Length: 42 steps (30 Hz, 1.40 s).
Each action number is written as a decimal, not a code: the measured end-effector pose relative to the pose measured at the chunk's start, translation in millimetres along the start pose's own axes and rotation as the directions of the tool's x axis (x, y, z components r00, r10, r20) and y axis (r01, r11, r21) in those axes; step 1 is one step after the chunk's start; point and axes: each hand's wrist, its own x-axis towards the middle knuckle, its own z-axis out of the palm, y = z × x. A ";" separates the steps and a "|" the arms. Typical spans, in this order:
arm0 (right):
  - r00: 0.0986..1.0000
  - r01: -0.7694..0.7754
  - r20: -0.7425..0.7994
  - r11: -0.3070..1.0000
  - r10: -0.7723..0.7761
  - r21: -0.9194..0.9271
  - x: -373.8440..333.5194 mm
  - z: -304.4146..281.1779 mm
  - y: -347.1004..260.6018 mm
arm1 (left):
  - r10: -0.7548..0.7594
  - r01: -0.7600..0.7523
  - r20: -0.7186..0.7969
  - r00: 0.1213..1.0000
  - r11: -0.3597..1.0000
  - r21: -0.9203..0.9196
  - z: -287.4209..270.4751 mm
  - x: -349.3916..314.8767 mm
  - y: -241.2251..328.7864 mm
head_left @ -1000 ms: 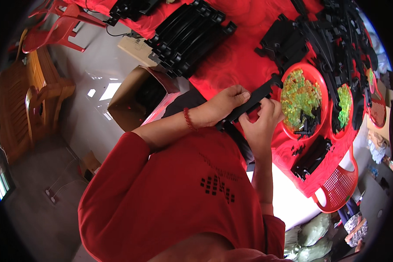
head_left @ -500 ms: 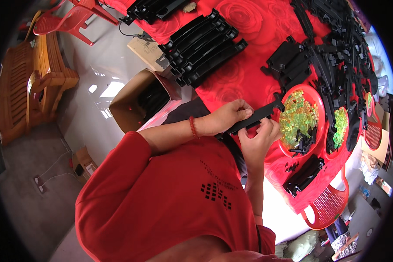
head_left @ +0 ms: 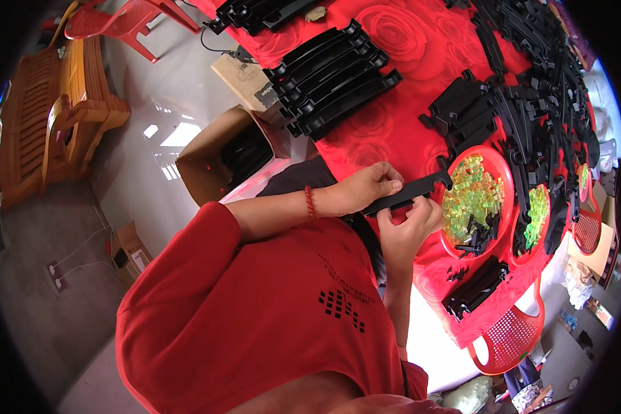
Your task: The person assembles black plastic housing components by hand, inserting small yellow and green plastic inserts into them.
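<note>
A long black plastic part (head_left: 415,190) with a hooked end lies slantwise between my two hands at the table's edge. My left hand (head_left: 363,188), with a red bead bracelet at the wrist, is closed on its upper side, thumb along the top. From below, my right hand (head_left: 406,231) grips the lower edge with bent fingers. Whether a small piece sits under those fingers is hidden. Just right of the hands stands a red basin (head_left: 509,181) holding yellow translucent pieces (head_left: 468,196) and small black pieces (head_left: 481,233).
A row of black parts (head_left: 334,76) lies on the red tablecloth (head_left: 393,34) at the far left; a heap (head_left: 531,103) covers the right. Another red bowl (head_left: 518,258) holds green-yellow pieces. More black parts (head_left: 477,290) lie near right. An open carton (head_left: 203,155) stands left of the table.
The view has shifted slightly. Both hands keep their grip on the black part, and my left thumb sits a little differently along it.
</note>
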 end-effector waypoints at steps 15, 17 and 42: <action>0.993 -0.117 0.059 0.897 0.101 0.427 8.5 -20.1 3.6 | -0.080 0.107 0.102 0.992 0.950 -0.293 -28.6 -26.8 59.2; 0.998 -0.068 0.035 0.943 0.059 0.326 5.5 -10.3 18.8 | -0.026 0.024 -0.019 1.000 0.997 -0.078 -32.4 -39.5 91.1; 0.993 -0.118 0.020 0.940 0.118 0.321 -15.6 27.6 36.6 | 0.749 0.249 -0.261 0.609 0.131 0.959 -121.3 -15.2 147.2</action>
